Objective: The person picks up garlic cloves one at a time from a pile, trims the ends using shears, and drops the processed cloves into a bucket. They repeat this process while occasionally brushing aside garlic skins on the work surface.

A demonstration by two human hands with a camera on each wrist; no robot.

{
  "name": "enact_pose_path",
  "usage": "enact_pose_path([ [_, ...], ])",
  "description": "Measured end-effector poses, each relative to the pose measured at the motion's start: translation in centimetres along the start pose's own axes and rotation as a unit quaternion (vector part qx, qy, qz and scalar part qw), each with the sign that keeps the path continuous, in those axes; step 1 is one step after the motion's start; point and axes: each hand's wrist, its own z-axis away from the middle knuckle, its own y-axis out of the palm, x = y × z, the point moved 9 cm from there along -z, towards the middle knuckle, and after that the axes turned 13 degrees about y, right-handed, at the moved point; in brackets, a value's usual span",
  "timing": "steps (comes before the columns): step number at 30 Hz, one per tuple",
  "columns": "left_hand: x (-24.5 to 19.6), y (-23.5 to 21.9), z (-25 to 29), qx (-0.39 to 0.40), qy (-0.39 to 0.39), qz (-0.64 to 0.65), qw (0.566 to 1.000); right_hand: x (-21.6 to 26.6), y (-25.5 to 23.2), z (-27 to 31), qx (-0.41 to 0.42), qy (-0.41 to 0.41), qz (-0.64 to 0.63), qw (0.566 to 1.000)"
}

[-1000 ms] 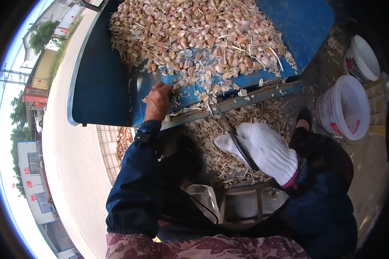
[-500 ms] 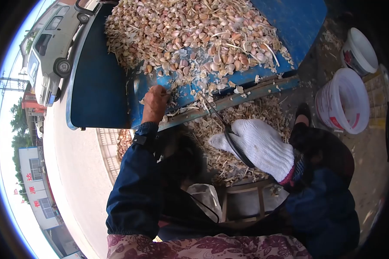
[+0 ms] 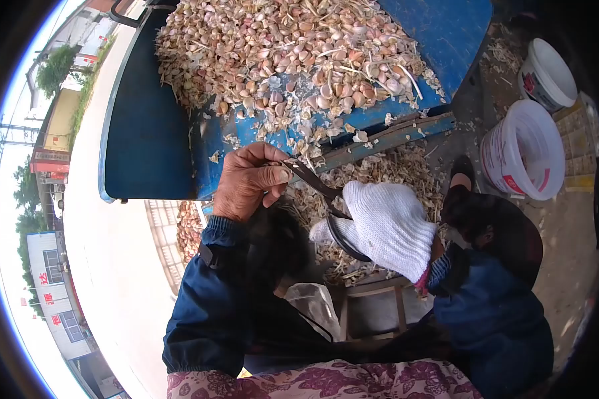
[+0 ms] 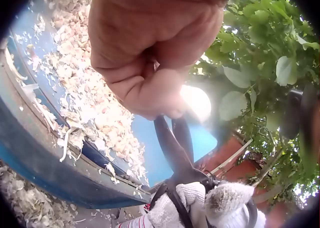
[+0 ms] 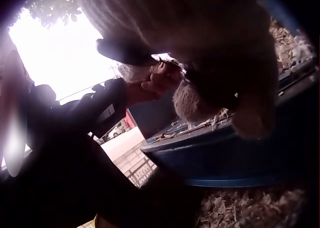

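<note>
My bare left hand (image 3: 249,181) is over the front edge of the blue metal trough (image 3: 140,146), thumb and forefinger pinched together. A small pale-pink bit, like garlic (image 4: 154,64), shows between its curled fingers; the rest is hidden. In a white knitted glove, my right hand (image 3: 389,226) grips black-handled scissors (image 3: 313,179). Their dark blades (image 4: 172,143) point at the left fingertips and overlap them in the head view. Behind both hands, a heap of garlic cloves (image 3: 273,60) with loose skins and stalks fills the trough.
Below the trough lies a pile of dry garlic skins and stalks (image 3: 406,176). Two white buckets (image 3: 496,153) stand at the right. A light crate (image 3: 163,233) with reddish cloves is at the lower left, and a clear plastic bag (image 3: 313,306) hangs near the lap.
My left hand has come back from the trough floor toward me, turning thumb-side up. The scissors have moved left, and their blades now meet the left fingertips.
</note>
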Motion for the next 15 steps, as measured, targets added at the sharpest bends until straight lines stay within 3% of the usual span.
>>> enact_pose_path([
  [6,0.6,1.8,0.3,0.028,-0.018,0.028,0.999,-1.7,2.3,0.0,0.035,0.017,-0.05,0.998],
  [7,1.0,2.3,0.6,0.043,-0.035,0.026,0.998,-3.3,4.8,-0.2,0.084,0.035,-0.173,0.981],
  [8,1.4,2.2,0.6,0.049,-0.035,0.023,0.998,-3.9,6.3,-0.5,0.132,0.049,-0.292,0.946],
  [9,1.3,1.5,0.4,0.045,-0.031,0.019,0.998,-2.4,4.0,1.5,0.314,0.28,-0.378,0.825],
  [11,1.4,-1.3,-0.7,-0.022,-0.047,0.076,0.996,-2.8,6.4,2.2,0.349,0.331,-0.562,0.673],
  [15,3.5,-12.9,-3.5,-0.222,-0.022,0.051,0.973,-1.9,4.7,2.5,0.322,0.327,-0.623,0.633],
])
